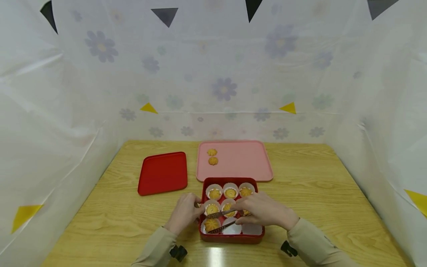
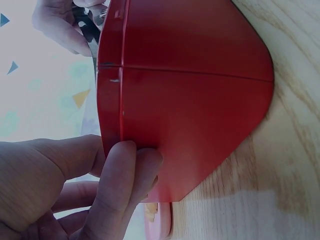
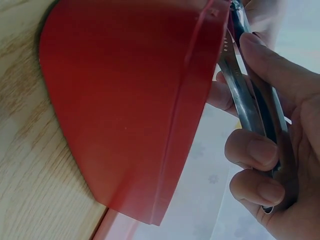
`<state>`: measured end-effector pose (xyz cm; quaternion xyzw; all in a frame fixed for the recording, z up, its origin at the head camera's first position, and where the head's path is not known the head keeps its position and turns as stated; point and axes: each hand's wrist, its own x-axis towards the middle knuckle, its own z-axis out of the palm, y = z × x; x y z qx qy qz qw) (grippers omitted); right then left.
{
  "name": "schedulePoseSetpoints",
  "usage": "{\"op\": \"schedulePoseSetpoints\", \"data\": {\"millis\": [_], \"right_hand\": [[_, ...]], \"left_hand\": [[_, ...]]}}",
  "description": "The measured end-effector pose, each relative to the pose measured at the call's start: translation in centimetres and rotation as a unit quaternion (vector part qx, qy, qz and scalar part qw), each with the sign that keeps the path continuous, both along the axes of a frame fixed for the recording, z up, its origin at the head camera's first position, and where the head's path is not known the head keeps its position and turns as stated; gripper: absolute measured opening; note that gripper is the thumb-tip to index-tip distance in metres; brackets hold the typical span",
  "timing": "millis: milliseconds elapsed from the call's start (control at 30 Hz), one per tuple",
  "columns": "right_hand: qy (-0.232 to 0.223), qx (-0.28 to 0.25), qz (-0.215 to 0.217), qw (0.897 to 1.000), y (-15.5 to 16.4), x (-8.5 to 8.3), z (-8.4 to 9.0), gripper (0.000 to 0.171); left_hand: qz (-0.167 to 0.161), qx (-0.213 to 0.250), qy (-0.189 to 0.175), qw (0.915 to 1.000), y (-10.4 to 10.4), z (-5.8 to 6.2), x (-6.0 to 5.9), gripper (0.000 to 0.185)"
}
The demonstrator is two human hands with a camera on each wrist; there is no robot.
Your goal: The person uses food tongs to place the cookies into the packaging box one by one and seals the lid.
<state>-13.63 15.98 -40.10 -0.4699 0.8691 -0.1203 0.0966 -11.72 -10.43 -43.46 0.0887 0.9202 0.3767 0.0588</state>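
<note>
A red box (image 1: 231, 239) holds white paper cups in rows, most with a golden piped cookie inside. My left hand (image 1: 184, 212) pinches the box's left rim between thumb and fingers. My right hand (image 1: 265, 210) grips metal tongs (image 3: 245, 102) over the box. Their tips reach the cookie (image 1: 211, 224) in the front-left cup, one on each side of it. Whether they squeeze it, I cannot tell. In the front row, the middle cup (image 1: 232, 228) and right cup (image 1: 252, 229) show bare white bottoms. My right hand partly hides the middle-right cup.
Behind the box lies a pink tray (image 1: 243, 161) with two cookies (image 1: 212, 161) on its left side. A red tray (image 1: 162, 173) sits at the back left of the wooden table (image 1: 310, 185). White flowered sheets surround the table on three sides.
</note>
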Motion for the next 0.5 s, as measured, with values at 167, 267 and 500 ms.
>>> {"op": "schedulePoseSetpoints", "data": {"millis": [167, 267, 500], "right_hand": [[0.001, 0.003, -0.001, 1.0, -0.06, 0.09, 0.0, 0.025], [0.001, 0.003, -0.005, 1.0, -0.09, 0.15, 0.0, 0.026], [0.011, 0.008, -0.008, 1.0, -0.01, 0.21, 0.15, 0.032]], "left_hand": [[0.001, 0.001, -0.004, 1.0, 0.0, -0.01, 0.02, 0.018], [0.002, 0.001, -0.005, 1.0, 0.0, -0.01, 0.03, 0.018], [0.001, -0.006, 0.008, 0.9999, 0.0, -0.05, -0.02, 0.022]]}}
